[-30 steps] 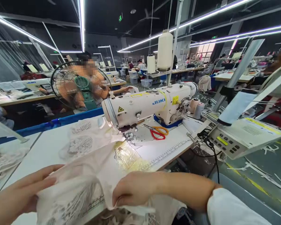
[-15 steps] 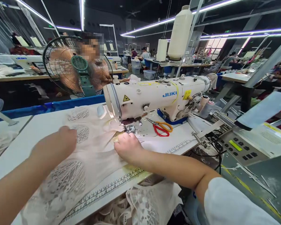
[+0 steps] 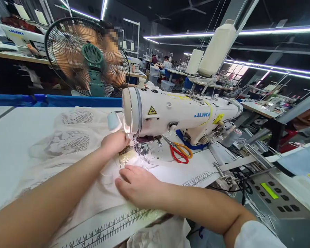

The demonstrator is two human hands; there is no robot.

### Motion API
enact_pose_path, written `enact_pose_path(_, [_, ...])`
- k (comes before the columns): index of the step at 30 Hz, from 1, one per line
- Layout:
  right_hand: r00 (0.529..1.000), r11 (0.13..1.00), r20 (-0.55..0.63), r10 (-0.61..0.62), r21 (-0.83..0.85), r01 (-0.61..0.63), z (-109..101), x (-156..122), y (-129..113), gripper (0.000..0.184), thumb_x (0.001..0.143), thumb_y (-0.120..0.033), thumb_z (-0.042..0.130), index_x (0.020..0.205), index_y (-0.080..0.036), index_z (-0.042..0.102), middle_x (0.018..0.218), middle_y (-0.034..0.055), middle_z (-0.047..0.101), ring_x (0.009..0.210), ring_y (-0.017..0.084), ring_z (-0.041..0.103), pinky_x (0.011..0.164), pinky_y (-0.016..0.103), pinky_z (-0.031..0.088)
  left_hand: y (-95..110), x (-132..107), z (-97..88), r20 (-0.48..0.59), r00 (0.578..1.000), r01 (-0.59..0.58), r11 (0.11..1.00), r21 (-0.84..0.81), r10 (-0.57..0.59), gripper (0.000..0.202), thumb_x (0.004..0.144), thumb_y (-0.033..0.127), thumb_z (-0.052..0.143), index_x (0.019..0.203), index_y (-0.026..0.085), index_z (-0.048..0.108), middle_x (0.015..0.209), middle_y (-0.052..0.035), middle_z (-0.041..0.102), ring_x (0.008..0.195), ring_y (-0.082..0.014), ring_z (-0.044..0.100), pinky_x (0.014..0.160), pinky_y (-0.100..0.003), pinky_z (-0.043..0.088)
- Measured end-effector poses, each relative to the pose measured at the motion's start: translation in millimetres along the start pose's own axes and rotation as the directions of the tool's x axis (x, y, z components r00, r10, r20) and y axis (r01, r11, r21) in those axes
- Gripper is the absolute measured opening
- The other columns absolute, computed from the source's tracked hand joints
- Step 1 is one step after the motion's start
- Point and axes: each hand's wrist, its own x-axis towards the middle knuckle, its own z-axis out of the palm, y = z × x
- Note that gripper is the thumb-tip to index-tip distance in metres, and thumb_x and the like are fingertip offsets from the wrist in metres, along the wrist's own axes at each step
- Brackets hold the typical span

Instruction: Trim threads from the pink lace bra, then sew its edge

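Note:
A sheer white fabric with lace patches [image 3: 74,142] spreads over the sewing table, its right edge running up to the needle area of a white sewing machine [image 3: 157,112]. Close by the needle, my left hand [image 3: 115,142] is closed on the fabric's edge, its fingertips partly hidden. My right hand [image 3: 141,186] rests on the cloth nearer the table's front, thumb and index finger apart, other fingers curved down. Between the hands, a shiny yellowish patch [image 3: 127,156] shows in front of the presser foot. Scissors with red and orange handles [image 3: 181,151] lie right of the needle.
A ruler tape [image 3: 113,225] runs along the table's front edge, and more white cloth [image 3: 160,236] hangs below it. A large fan [image 3: 93,55] stands behind the table, with a person beyond it. Thread cones [image 3: 218,48] rise behind the machine. A control box [image 3: 276,194] sits at right.
My left hand has moved right and inward to the needle area. My right hand has drawn back toward the front edge and loosened. The fabric has shifted and bunched; the view has turned slightly.

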Motion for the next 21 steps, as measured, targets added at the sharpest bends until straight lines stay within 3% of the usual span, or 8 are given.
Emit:
enact_pose_path(3, [0.989, 0.989, 0.014, -0.146, 0.035, 0.146, -2.2, 7.2, 22.4, 0.022, 0.095, -0.03, 0.045, 0.105, -0.017, 0.06, 0.113, 0.0085, 0.059, 0.101, 0.021, 0.052, 0.083, 0.032, 0.045, 0.9, -14.3, -16.7, -0.007, 0.998, -0.056, 0.998, 0.026, 0.057, 0.038, 0.086, 0.027, 0.029, 0.098, 0.012, 0.062, 0.082, -0.0101, 0.069, 0.075, -0.0266, 0.066, 0.062, -0.033, 0.047])
enact_pose_path(5, [0.976, 0.974, 0.025, -0.217, 0.071, 0.215, -1.0, 11.6, 34.1, 0.026, 0.096, -0.033, 0.045, 0.108, -0.016, 0.061, 0.116, 0.0082, 0.06, 0.103, 0.02, 0.053, 0.086, 0.032, 0.045, 1.3, -37.9, -19.4, 0.024, 0.983, -0.18, 0.984, 0.009, 0.18, 0.043, 0.089, 0.03, 0.023, 0.091, 0.013, 0.063, 0.085, -0.0094, 0.068, 0.082, -0.0255, 0.065, 0.068, -0.034, 0.049])
enact_pose_path(7, [0.971, 0.968, 0.035, -0.235, 0.097, 0.23, 2.2, 14.0, 40.4, 0.029, 0.095, -0.034, 0.047, 0.11, -0.015, 0.062, 0.115, 0.0088, 0.062, 0.105, 0.021, 0.054, 0.091, 0.033, 0.044, -2.3, -65.3, -8.7, 0.077, 0.942, -0.322, 0.945, -0.063, 0.327, 0.042, 0.09, 0.035, 0.027, 0.088, 0.017, 0.065, 0.089, -0.0075, 0.069, 0.083, -0.0213, 0.065, 0.07, -0.03, 0.051])
enact_pose_path(10, [0.978, 0.974, 0.029, -0.204, 0.11, 0.2, 6.0, 10.9, 39.5, 0.03, 0.096, -0.035, 0.045, 0.104, -0.013, 0.064, 0.105, 0.0094, 0.066, 0.101, 0.021, 0.058, 0.095, 0.034, 0.044, -15.8, -97.2, 25.2, -0.08, 0.835, -0.547, 0.809, -0.216, 0.544, 0.048, 0.093, 0.039, 0.029, 0.132, 0.018, 0.049, 0.128, -0.0101, 0.06, 0.113, -0.0225, 0.059, 0.093, -0.032, 0.05])
enact_pose_path(12, [0.979, 0.973, -0.024, -0.204, 0.104, 0.205, 5.4, 3.4, 36.1, 0.029, 0.097, -0.03, 0.043, 0.095, -0.011, 0.065, 0.099, 0.0091, 0.068, 0.099, 0.02, 0.059, 0.095, 0.033, 0.044, -24.9, -106.4, 46.3, -0.151, 0.806, -0.592, 0.783, -0.19, 0.573, 0.054, 0.094, 0.042, 0.033, 0.143, 0.018, 0.036, 0.138, -0.0104, 0.053, 0.122, -0.0243, 0.053, 0.104, -0.036, 0.044])
enact_pose_path(15, [0.966, 0.968, -0.125, -0.224, 0.082, 0.235, 0.5, -12.7, 35.6, 0.031, 0.096, -0.018, 0.037, 0.081, -0.013, 0.063, 0.091, 0.0077, 0.067, 0.091, 0.018, 0.06, 0.085, 0.031, 0.047, -29.9, -104.5, 58.8, -0.169, 0.793, -0.603, 0.793, -0.085, 0.585, 0.053, 0.095, 0.045, 0.031, 0.141, 0.018, 0.042, 0.139, -0.0099, 0.052, 0.125, -0.0254, 0.051, 0.108, -0.039, 0.041])
enact_pose_path(18, [0.963, 0.968, -0.17, -0.207, 0.107, 0.227, -3.5, -26.7, 42.7, 0.026, 0.093, -0.019, 0.04, 0.077, -0.015, 0.061, 0.089, 0.0078, 0.067, 0.086, 0.018, 0.06, 0.073, 0.03, 0.047, -25.7, -96.1, 50.6, -0.145, 0.803, -0.588, 0.808, -0.032, 0.578, 0.052, 0.096, 0.045, 0.029, 0.134, 0.017, 0.051, 0.138, -0.0112, 0.053, 0.123, -0.0273, 0.051, 0.107, -0.043, 0.041])
enact_pose_path(21, [0.967, 0.968, -0.199, -0.159, 0.159, 0.192, -3.2, -33.1, 50.1, 0.018, 0.09, -0.025, 0.048, 0.081, -0.015, 0.06, 0.092, 0.0091, 0.066, 0.088, 0.018, 0.06, 0.076, 0.031, 0.046, -18.2, -89.3, 36.6, -0.069, 0.829, -0.557, 0.83, -0.021, 0.555, 0.051, 0.096, 0.046, 0.032, 0.132, 0.017, 0.053, 0.136, -0.0115, 0.055, 0.122, -0.0281, 0.052, 0.106, -0.044, 0.042])
